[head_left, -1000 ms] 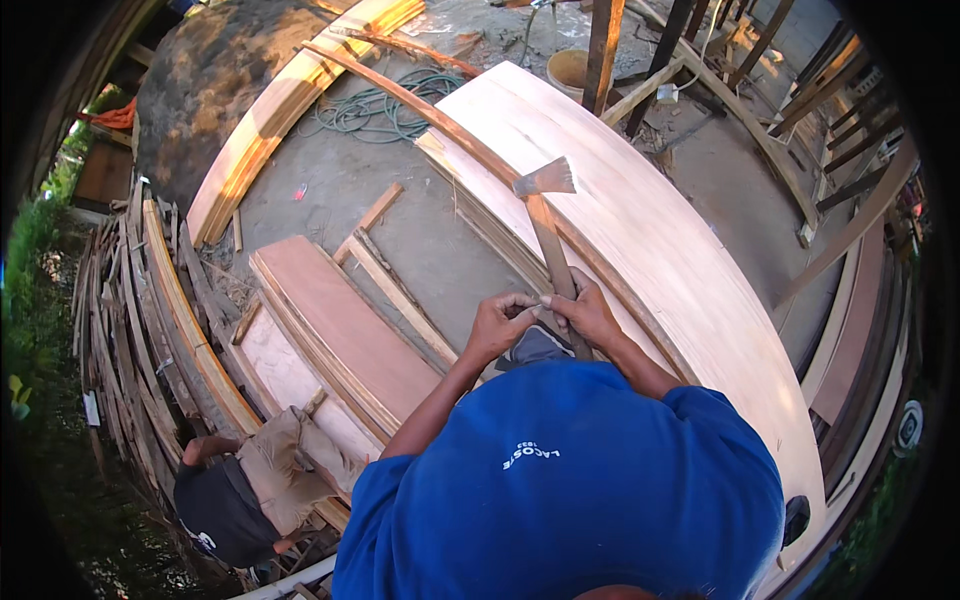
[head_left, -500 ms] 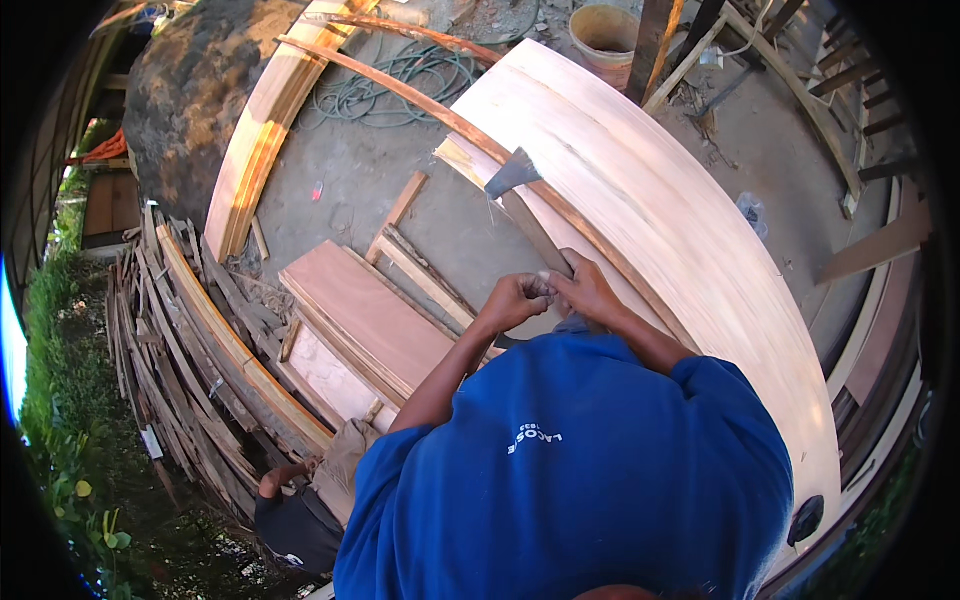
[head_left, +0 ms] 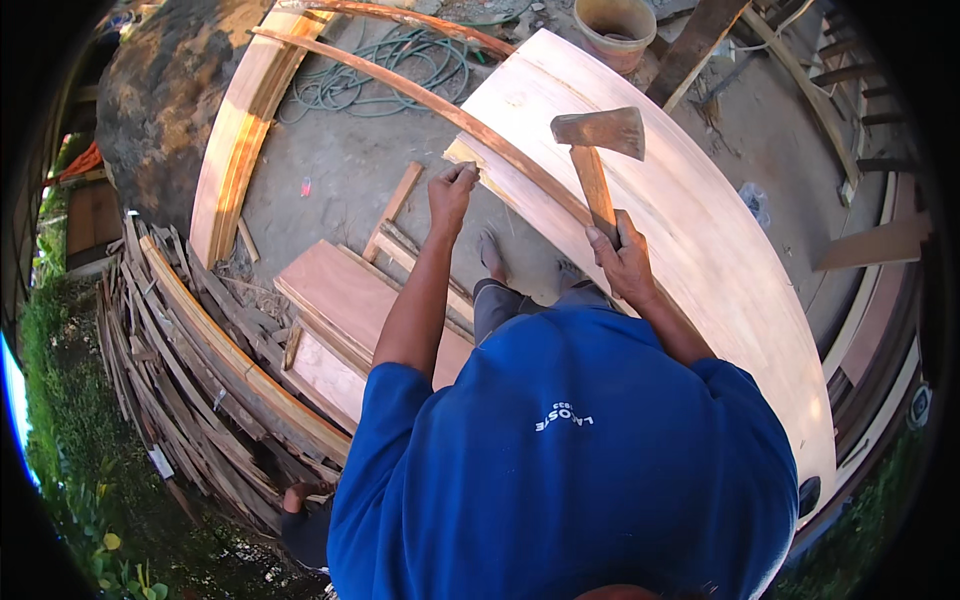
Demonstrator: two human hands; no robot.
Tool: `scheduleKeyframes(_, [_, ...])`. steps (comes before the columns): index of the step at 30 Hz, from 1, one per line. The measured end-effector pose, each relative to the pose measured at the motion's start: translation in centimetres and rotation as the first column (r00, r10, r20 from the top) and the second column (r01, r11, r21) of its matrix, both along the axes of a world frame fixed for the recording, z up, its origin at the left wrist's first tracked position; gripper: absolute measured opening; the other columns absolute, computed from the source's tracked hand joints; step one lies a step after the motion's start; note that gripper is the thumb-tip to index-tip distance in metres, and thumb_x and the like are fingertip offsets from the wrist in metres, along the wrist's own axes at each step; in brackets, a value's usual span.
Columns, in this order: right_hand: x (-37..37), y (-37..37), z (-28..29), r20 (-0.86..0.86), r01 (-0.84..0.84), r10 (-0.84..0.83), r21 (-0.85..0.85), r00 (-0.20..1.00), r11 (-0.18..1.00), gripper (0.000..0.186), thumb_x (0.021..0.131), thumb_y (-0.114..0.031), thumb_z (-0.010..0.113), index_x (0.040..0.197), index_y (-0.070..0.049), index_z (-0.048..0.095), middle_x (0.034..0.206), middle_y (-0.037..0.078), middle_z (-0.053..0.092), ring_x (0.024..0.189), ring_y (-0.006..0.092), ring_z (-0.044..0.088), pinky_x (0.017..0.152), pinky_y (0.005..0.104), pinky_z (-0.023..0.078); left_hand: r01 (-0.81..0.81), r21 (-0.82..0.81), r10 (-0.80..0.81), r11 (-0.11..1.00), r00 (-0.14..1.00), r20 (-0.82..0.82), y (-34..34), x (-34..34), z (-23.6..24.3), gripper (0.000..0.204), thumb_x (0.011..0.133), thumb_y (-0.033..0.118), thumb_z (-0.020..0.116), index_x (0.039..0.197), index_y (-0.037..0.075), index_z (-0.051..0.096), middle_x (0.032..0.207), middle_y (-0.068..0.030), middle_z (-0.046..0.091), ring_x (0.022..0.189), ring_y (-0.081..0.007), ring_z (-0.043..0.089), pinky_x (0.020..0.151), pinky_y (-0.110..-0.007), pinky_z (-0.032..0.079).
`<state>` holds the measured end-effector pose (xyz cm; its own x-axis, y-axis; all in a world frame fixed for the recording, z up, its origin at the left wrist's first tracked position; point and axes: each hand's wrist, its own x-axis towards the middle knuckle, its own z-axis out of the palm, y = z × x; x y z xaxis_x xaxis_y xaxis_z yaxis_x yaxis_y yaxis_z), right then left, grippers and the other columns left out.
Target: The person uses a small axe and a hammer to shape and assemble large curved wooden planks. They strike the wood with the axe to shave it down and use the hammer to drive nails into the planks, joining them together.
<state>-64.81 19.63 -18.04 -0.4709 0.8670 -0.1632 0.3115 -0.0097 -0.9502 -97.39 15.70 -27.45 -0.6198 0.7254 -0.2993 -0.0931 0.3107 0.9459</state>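
Wooden-handled axe (head_left: 594, 172), partly hidden by the clasping right hand (head_left: 625, 262), extends beyond it. Left hand (head_left: 452, 200) is clenched; contents, if any, unclear.

Head fisheye: close overhead, looking down at hands (head_left: 453, 197) (head_left: 626, 258).

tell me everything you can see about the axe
The axe has a brown, wooden-looking handle and a dull, worn, metal-looking head that widens toward its edge. The right hand grips the handle, whose lower end is hard to make out. The head is at the far end, edge to the right, seen against the broad pale wood panel. Only the hand clearly touches it.
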Motion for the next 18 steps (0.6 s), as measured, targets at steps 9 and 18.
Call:
scheduleKeyframes(9, [-6.6,0.5,-1.6,0.273,0.22,-0.156,-0.22,0.949,0.95,0.033,0.105,-0.033,0.065,0.109,-0.001,0.06,0.067,0.003,0.053,0.06,0.0121,0.048,0.056,0.0344,0.042,0.328,0.092,-0.222,0.94,0.795,-0.565,13.0,-11.3,-8.3,0.022,0.092,0.018,0.075,0.102,-0.002,0.078,0.095,-0.0201,0.075,0.083,-0.0305,0.074,0.077,-0.036,0.055])
scheduleKeyframes(18, [-14.3,-1.2,-3.5,0.405,0.412,-0.262,-0.347,0.876,0.842,0.042,0.103,-0.04,0.066,0.108,0.001,0.06,0.07,0.007,0.058,0.061,0.0126,0.053,0.055,0.0353,0.044,0.619,0.092,-0.42,0.78,0.627,-0.656,15.5,-13.5,-11.0,0.016,0.09,0.011,0.073,0.099,-0.001,0.078,0.101,-0.0172,0.074,0.096,-0.0376,0.069,0.088,-0.044,0.054])
